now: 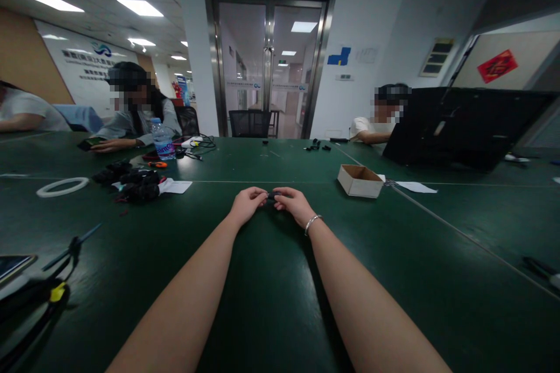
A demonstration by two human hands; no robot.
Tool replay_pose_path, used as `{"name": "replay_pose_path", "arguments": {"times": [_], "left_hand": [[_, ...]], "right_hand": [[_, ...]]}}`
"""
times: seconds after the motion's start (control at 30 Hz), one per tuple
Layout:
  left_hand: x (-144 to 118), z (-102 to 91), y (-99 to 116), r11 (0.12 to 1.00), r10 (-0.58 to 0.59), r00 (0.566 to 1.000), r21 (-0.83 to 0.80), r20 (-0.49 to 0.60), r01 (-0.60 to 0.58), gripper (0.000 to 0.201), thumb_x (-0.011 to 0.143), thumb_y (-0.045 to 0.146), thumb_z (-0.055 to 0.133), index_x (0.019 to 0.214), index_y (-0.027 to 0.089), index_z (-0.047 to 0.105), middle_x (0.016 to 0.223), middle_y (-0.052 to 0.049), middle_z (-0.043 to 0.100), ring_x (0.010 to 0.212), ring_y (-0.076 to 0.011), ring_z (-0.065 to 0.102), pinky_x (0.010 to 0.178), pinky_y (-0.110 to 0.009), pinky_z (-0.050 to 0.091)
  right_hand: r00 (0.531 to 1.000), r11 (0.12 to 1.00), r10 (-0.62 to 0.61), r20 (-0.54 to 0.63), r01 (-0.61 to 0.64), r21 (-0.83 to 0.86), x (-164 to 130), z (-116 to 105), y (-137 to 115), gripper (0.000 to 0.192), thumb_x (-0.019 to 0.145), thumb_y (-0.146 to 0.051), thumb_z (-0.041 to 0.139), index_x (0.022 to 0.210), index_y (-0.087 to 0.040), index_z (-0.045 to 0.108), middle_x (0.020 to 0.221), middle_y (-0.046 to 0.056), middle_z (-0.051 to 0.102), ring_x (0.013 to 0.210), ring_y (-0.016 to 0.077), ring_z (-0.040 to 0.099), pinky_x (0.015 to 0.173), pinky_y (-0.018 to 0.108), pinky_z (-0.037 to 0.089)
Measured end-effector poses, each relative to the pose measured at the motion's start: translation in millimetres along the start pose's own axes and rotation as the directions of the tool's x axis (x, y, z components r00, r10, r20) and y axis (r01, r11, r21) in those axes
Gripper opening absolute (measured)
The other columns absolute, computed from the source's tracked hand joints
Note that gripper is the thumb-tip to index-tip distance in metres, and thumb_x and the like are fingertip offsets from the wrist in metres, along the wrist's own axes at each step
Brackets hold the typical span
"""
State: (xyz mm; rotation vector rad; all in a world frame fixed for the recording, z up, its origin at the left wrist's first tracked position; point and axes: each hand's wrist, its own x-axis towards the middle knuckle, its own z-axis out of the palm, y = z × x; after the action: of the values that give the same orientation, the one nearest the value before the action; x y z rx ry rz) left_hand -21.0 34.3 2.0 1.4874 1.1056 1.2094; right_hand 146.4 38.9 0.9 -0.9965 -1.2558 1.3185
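Note:
Both arms reach out over the green table (262, 280) to a small black piece (273, 195), too small to make out its kind. From one side my left hand (248, 205) pinches its end between thumb and fingers. My right hand (295, 205), with a silver bracelet (312, 224) at the wrist, grips the other side. The fingers cover much of the piece. Farther back, several small black parts (315, 145) lie scattered on the table. An open cardboard box (359, 181) stands to the right of my hands.
On the left lie a heap of black items (131, 182), a white ring (62, 187) and a black cable (56, 291). A water bottle (163, 140) stands behind the heap. A large black screen (464, 128) occupies the back right. Other people sit across the table.

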Motion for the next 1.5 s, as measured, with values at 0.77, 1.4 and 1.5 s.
{"name": "replay_pose_path", "arguments": {"times": [0.77,1.4,1.5], "left_hand": [[5,-1.5,-6,0.996,-0.033,0.999,0.079,-0.019,0.034,0.029,0.081,0.043,0.056,0.078,0.014,0.058,0.058,-0.002,0.061,0.049,-0.0102,0.054,0.047,-0.02,0.039],[8,-3.9,-8,0.978,-0.016,1.0,0.21,-0.016,0.019,0.033,0.084,0.041,0.046,0.075,0.013,0.06,0.052,-0.001,0.056,0.043,-0.0093,0.048,0.045,-0.02,0.035],[7,-2.9,-9,0.982,-0.014,1.0,0.19,-0.013,0.016,0.031,0.084,0.041,0.047,0.076,0.013,0.059,0.053,-0.001,0.056,0.045,-0.0095,0.049,0.046,-0.02,0.036]], "right_hand": [[0.992,0.991,-0.002,0.124,-0.014,0.132,-7,-6,-5,0.026,0.072,0.002,0.062,0.091,-0.016,0.067,0.083,0.003,0.06,0.07,0.0103,0.062,0.068,0.02,0.055],[0.988,0.991,-0.021,0.156,0.0,0.134,-6,-8,-3,0.033,0.063,0.002,0.068,0.091,-0.015,0.067,0.089,0.001,0.059,0.074,0.011,0.062,0.071,0.02,0.054],[0.987,0.99,-0.021,0.161,-0.002,0.139,-5,-9,-2,0.032,0.065,0.001,0.067,0.092,-0.016,0.067,0.088,0.001,0.059,0.072,0.0106,0.063,0.069,0.02,0.055]]}}
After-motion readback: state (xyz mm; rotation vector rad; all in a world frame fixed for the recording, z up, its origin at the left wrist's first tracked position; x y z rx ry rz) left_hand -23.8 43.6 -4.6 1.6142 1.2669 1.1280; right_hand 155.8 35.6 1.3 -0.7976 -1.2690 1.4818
